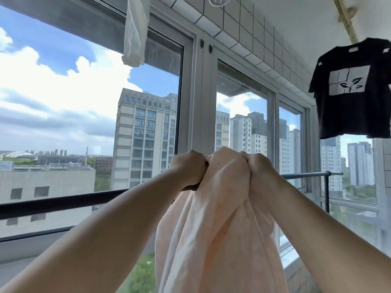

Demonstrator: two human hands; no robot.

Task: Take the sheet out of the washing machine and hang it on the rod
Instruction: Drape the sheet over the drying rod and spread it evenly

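At the rod (63, 203) by the window, left hand (187, 168) and right hand (257, 169) clench the bunched pale-pink sheet (215, 218), mid-hanging; next, likely spreading it sideways along the rod.

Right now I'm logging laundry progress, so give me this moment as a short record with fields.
sheet: pale pink sheet, bunched, hanging down from both fists
left hand: left hand closed on the sheet at rod height
right hand: right hand closed on the sheet beside it
rod: dark rod running across the window
also hanging: black T-shirt, upper right
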